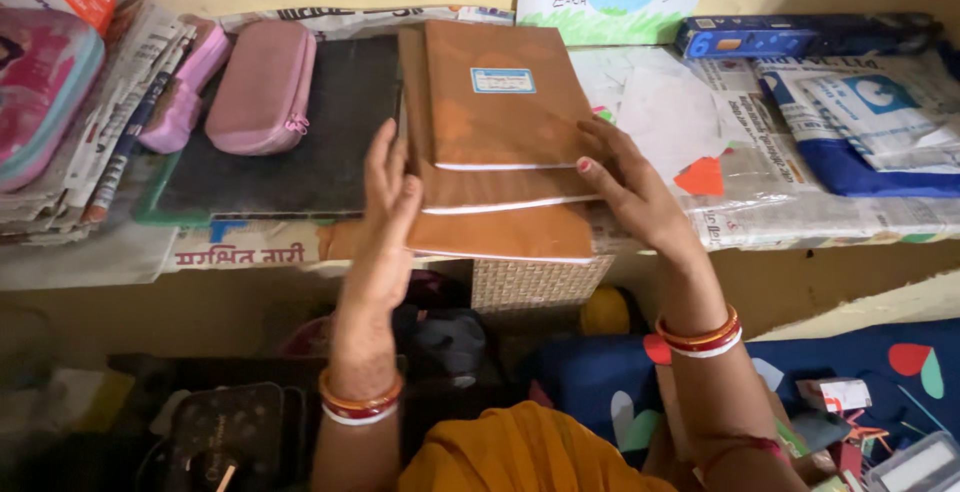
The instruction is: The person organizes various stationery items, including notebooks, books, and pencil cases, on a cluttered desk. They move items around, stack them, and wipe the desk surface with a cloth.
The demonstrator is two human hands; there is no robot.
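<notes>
At frame centre, left hand (pixel 385 207) and right hand (pixel 625 187), fingers flat and unclenched, press either side of the brown-covered notebooks (pixel 500 142), seemingly squaring the stack.

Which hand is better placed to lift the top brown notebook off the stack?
Right, probably. The right hand already lies flat on the top brown notebook at its near right corner, while the left hand presses the stack's left edge beside the black slate.

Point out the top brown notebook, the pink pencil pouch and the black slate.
top brown notebook (pixel 500 117), head view, on its cover.
pink pencil pouch (pixel 262 87), head view, mid body.
black slate (pixel 300 152), head view, on its dark face.
</notes>
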